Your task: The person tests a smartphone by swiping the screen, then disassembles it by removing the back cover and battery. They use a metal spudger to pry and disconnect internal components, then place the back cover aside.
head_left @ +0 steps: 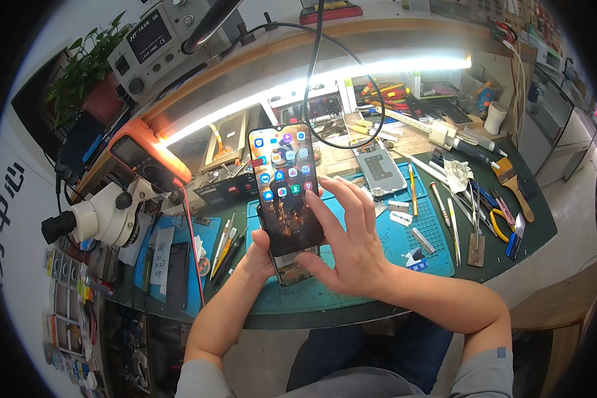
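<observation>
A smartphone (284,182) with a lit screen full of app icons is held upright above the blue work mat (414,245). My left hand (260,255) grips its lower left edge from behind; the bottom of the phone's open body shows below the screen. My right hand (348,242) holds the phone's lower right side, its fingers spread over the screen's right edge and the thumb under the lower end. A black cable (325,86) hangs down behind the phone's top.
A white microscope (103,215) and an orange meter (142,156) stand at the left. Tweezers and screwdrivers (225,249) lie left of the phone. A phone back cover (380,171), tweezers, pliers (501,222) and a brush (514,182) lie at the right. A light strip (325,79) runs along the back shelf.
</observation>
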Available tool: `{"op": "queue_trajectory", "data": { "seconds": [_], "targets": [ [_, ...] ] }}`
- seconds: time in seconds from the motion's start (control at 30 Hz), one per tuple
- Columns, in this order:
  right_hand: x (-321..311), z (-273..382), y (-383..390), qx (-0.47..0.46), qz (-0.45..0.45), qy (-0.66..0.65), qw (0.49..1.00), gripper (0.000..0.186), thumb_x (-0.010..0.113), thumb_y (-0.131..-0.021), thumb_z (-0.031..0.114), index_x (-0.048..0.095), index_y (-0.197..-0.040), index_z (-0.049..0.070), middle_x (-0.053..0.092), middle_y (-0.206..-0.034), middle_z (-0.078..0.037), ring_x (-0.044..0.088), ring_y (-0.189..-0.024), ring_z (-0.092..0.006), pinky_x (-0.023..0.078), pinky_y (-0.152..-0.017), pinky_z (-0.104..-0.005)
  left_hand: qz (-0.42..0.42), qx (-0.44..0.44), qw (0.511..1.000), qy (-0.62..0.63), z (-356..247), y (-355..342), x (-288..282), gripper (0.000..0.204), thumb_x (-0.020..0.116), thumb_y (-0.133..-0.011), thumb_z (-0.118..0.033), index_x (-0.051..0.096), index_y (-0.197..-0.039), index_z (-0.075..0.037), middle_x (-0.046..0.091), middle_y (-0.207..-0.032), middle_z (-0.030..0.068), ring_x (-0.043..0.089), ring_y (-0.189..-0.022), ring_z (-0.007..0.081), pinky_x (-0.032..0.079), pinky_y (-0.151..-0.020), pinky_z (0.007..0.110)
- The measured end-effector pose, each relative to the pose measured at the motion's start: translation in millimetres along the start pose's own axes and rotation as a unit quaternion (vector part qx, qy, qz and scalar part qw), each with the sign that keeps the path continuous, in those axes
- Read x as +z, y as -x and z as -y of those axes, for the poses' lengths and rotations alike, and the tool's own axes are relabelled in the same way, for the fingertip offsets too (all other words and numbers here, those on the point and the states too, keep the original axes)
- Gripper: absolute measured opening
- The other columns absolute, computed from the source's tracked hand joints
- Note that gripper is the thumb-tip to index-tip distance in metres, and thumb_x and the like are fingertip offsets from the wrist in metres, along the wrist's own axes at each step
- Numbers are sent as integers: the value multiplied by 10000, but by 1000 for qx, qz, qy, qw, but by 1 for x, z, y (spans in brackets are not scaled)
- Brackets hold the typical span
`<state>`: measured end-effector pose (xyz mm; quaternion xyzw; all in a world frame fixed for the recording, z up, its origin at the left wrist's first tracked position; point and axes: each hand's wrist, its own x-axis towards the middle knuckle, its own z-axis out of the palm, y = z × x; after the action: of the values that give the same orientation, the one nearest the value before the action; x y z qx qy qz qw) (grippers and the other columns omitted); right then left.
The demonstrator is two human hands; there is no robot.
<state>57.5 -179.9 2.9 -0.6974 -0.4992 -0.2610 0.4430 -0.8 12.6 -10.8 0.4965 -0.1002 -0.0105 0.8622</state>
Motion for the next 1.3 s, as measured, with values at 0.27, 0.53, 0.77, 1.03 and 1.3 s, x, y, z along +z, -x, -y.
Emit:
{"op": "queue_trajectory", "data": {
  "seconds": [0.27, 0.53, 0.77, 1.03, 1.3],
  "targets": [
    [1, 0, 1, -70, 11, -31, 997, 657, 775, -788, 358, 570, -1366, 122, 384, -1463, -208, 397, -1328, -382, 314, -1118, -538, 1, -10, 1000, -12, 0, -2, 5, 1186, 789, -643, -722, 342, -1494, -27, 561, -1340, 216, 594, -1218, 352, 531, -1017, 464],
    [-1, -5, -3, 50, -35, 17, 998, 612, 687, -882, 242, 467, -1385, -29, 399, -1445, -239, 412, -1295, -410, 350, -1055, -510, 59, -1, 998, 6, -5, -9, -2, 1251, 726, -652, -786, 259, -1533, -31, 547, -1356, 160, 561, -1269, 275, 488, -1068, 431],
    [6, -20, -7, 349, -31, -401, 847, 182, 588, -1017, 196, 572, -1062, 21, 665, -866, -15, 563, -718, -49, 468, -617, -213, 96, 71, 988, 93, -1, -12, -9, 1291, 533, -690, -904, 210, -1541, 12, 561, -1374, 171, 444, -1388, 332, 218, -1226, 518],
    [10, -22, -4, 316, 156, -520, 778, 212, 632, -992, 168, 678, -1122, 6, 703, -989, -40, 656, -847, -95, 522, -730, -239, 50, 72, 974, 210, -9, -10, 0, 1205, 487, -759, -884, 266, -1515, 28, 622, -1255, 182, 428, -1394, 353, 436, -1090, 498],
    [6, -23, -5, 327, 207, -557, 735, 219, 641, -987, 142, 698, -1094, -40, 686, -956, -66, 683, -834, -122, 546, -727, -252, 114, -7, 929, 351, -8, -7, 0, 1154, 615, -786, -787, 188, -1560, -45, 541, -1264, 189, 549, -1160, 314, 513, -960, 496]
  ]
}}
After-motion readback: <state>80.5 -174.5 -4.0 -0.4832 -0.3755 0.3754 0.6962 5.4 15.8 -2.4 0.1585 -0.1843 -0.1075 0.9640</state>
